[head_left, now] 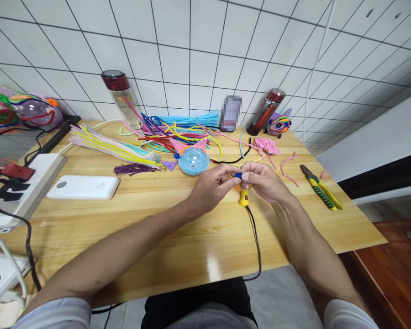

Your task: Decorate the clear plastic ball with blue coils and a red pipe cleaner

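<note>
My left hand (209, 191) and my right hand (267, 183) meet above the table, fingertips pinched from both sides on a small blue piece (239, 175). Fingers cover most of it, so its full shape is hidden. Just below them lies a yellow-handled corded tool (243, 198) with a red switch; its front end is mostly hidden behind the hands. Left of my hands sits a clear round dome (193, 160) edged with light blue pipe cleaner. Two pink ear shapes (180, 145) rise at its back, and a dark blue ball (177, 156) sits by its left side.
Bundles of pipe cleaners (114, 145) spread across the back, with pink coils (267, 145) to the right. Pliers (321, 188) lie near the right edge. A power bank (84, 187) and power strip (37, 183) occupy the left. Two flasks (265, 112) stand by the wall.
</note>
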Tool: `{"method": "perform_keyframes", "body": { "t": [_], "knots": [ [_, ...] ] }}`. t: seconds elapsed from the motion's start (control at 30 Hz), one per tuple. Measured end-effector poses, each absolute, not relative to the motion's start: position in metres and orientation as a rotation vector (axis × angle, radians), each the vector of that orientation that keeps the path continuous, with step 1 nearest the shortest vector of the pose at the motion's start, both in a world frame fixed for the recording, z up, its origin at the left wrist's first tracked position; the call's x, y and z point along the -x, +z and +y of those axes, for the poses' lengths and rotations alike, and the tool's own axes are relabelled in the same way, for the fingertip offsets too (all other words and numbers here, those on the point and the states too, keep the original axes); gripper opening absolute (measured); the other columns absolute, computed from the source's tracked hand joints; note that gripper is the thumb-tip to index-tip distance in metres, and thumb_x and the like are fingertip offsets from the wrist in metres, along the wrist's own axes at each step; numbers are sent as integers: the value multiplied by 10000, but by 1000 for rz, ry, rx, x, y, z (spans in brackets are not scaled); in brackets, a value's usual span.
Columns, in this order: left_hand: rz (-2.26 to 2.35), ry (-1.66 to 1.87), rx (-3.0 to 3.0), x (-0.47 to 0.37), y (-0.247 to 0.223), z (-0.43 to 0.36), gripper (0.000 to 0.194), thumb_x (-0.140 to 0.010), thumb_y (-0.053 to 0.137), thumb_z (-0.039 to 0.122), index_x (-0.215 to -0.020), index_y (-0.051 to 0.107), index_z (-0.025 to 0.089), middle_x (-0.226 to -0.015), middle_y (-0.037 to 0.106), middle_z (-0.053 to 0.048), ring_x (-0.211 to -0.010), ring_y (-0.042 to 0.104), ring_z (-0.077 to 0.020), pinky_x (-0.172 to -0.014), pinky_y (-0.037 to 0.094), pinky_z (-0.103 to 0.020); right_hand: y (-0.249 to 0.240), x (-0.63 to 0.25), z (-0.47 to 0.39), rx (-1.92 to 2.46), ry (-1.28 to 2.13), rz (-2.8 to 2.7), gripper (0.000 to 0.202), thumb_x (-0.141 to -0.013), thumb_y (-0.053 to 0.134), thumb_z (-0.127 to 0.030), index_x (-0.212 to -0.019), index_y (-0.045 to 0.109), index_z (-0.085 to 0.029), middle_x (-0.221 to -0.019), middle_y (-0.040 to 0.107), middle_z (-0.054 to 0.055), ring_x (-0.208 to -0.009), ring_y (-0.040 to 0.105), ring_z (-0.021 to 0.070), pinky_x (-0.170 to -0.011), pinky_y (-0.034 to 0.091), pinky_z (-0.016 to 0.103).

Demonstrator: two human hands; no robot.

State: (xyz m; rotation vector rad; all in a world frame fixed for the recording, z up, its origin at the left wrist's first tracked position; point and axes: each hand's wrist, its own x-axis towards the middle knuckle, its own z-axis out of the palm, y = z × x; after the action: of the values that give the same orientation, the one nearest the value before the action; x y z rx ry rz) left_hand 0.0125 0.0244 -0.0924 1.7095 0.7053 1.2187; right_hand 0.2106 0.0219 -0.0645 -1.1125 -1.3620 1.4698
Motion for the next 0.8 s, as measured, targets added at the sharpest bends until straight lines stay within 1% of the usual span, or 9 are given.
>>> {"method": "perform_keyframes", "body": {
  "t": [0.1,0.17,0.23,0.27,0.4,0.5,0.57,0.67,0.8],
  "knots": [
    [759,1249,-1688,-13,-93,24,175,-884,725,273,-1023,791,189,-614,589,55,-536,453,-86,-535,348,-229,-67,-209,22,1111,1469,-1347,421,-695,948,-523,-757,681,-203,-574,639,-24,-524,540,125,-559,413,254],
    [800,1260,-1629,-13,-95,24,160,-872,739,297,-978,797,191,-596,572,53,-523,431,-84,-512,312,-233,-67,-206,21,1098,1472,-1333,452,-689,955,-560,-769,682,-209,-578,639,-27,-519,541,127,-552,413,256],
    [814,1245,-1520,-14,-95,23,177,-860,757,336,-947,799,188,-574,548,55,-503,401,-80,-489,283,-234,-67,-203,20,1080,1463,-1315,470,-683,961,-584,-795,693,-214,-588,645,-28,-523,550,130,-548,421,259],
    [806,1234,-1449,-15,-95,23,195,-844,777,357,-934,797,185,-583,562,50,-502,406,-78,-486,290,-232,-67,-202,20,1070,1450,-1303,474,-681,963,-588,-813,701,-216,-596,651,-28,-528,559,132,-549,430,260],
    [759,1189,-1149,-17,-89,25,308,-710,888,404,-868,764,170,-679,674,14,-527,482,-76,-491,363,-223,-66,-200,19,1032,1389,-1240,451,-688,964,-552,-875,722,-222,-628,666,-31,-548,583,130,-555,458,257],
    [771,1155,-1042,-18,-85,26,351,-651,922,407,-829,738,166,-605,632,42,-481,441,-60,-478,353,-224,-68,-199,19,1021,1328,-1251,394,-713,942,-504,-878,721,-222,-636,661,-34,-551,582,128,-559,473,260],
    [784,1150,-1037,-18,-83,26,356,-649,917,417,-822,732,167,-586,620,48,-476,441,-59,-481,359,-227,-69,-197,17,1058,1234,-1291,346,-742,913,-475,-882,717,-226,-645,657,-36,-553,580,133,-563,486,271],
    [816,1179,-1072,-18,-83,26,326,-670,886,417,-820,737,169,-612,644,34,-505,478,-68,-488,369,-224,-70,-193,13,1158,988,-1383,272,-790,860,-439,-891,713,-233,-658,643,-36,-569,571,142,-555,477,280],
    [853,1212,-1120,-18,-87,26,264,-688,851,370,-815,738,169,-645,679,15,-538,525,-81,-502,390,-218,-72,-186,5,1227,724,-1506,177,-843,794,-383,-905,715,-238,-779,688,4,-676,622,167,-617,514,302]
  ]
}}
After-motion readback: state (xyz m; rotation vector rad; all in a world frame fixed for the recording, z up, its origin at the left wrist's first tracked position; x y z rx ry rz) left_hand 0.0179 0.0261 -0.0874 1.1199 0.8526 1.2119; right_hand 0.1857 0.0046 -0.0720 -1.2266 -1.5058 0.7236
